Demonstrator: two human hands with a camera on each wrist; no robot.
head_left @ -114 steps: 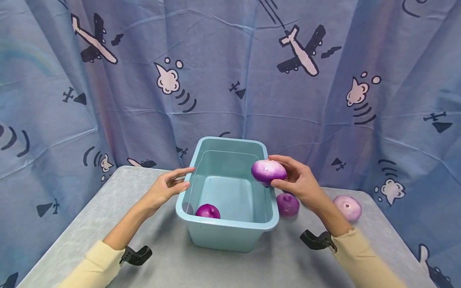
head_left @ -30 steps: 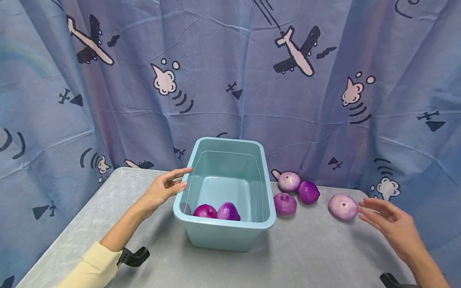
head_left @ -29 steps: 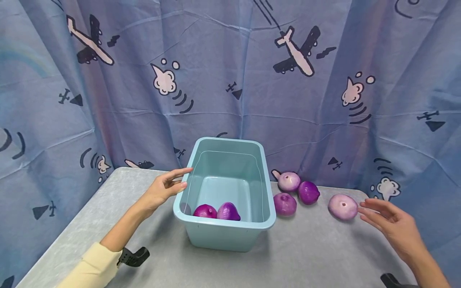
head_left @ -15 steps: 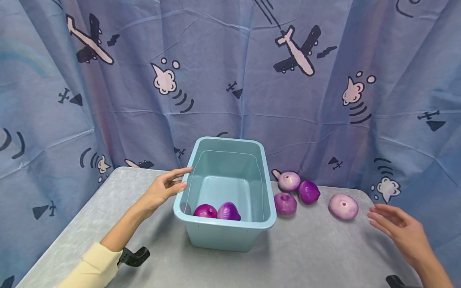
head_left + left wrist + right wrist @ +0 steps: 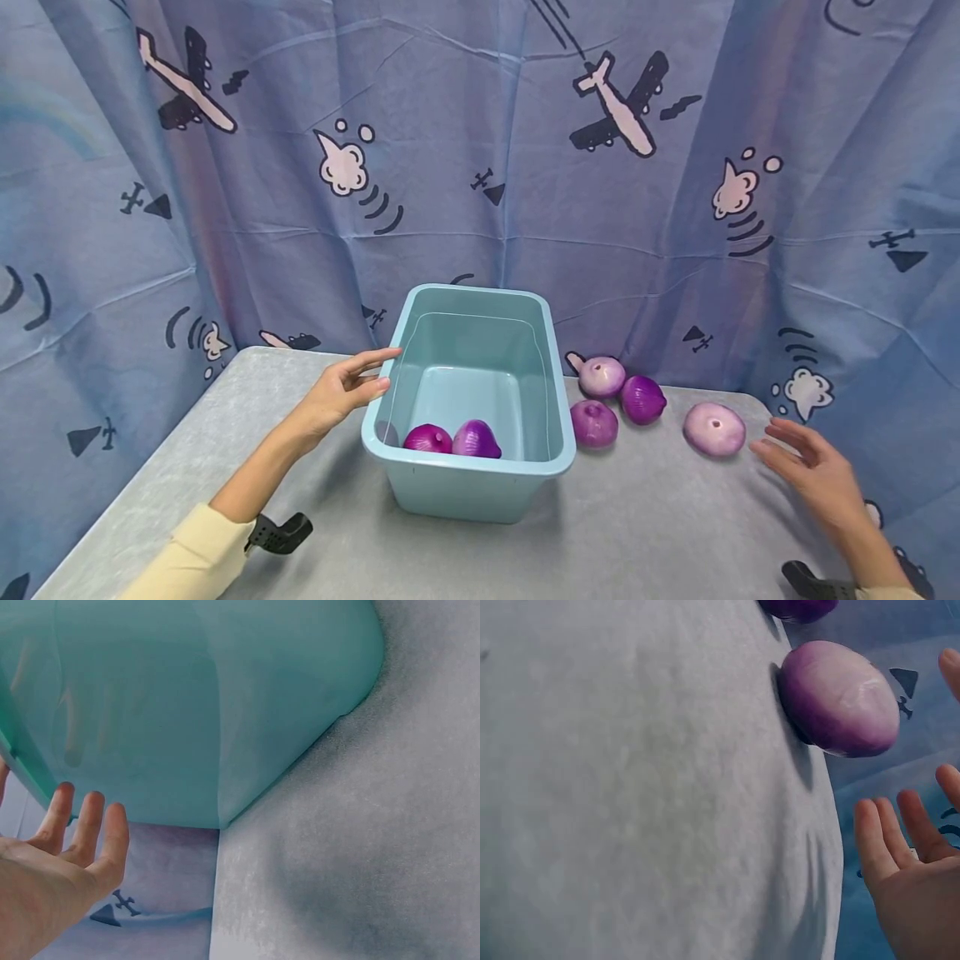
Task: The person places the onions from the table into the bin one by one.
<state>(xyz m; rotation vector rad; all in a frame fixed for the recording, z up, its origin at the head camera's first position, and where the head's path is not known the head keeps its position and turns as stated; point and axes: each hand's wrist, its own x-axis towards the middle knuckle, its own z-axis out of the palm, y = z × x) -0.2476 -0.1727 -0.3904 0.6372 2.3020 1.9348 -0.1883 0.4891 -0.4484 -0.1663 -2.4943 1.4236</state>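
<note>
A light blue plastic bin (image 5: pixel 480 492) stands on the grey table with two purple onions inside, a dark round one (image 5: pixel 428 438) and a pointed one (image 5: pixel 476 439), both near its front wall. My left hand (image 5: pixel 337 400) is at the bin's left rim, fingers extended and fingertips right at the edge; the left wrist view has these fingers (image 5: pixel 88 825) beside the outer wall. Off to the right, my right hand (image 5: pixel 813 471) hovers with relaxed, spread fingers and holds nothing. Just left of its fingertips lies a pale purple onion (image 5: pixel 715 430), also large in the right wrist view.
Right of the bin sit three more onions close together: a pale one (image 5: pixel 602 377) at the back, a dark purple one (image 5: pixel 642 400), and a dull purple one (image 5: pixel 594 424) beside the bin wall. A blue printed curtain (image 5: pixel 450 167) hangs behind the table (image 5: pixel 637 533).
Since the earliest frame, the right hand has let go of an onion and moved right; a second onion now lies in the bin. Lately it shifted slightly away from the pale onion, then back. Left hand stays.
</note>
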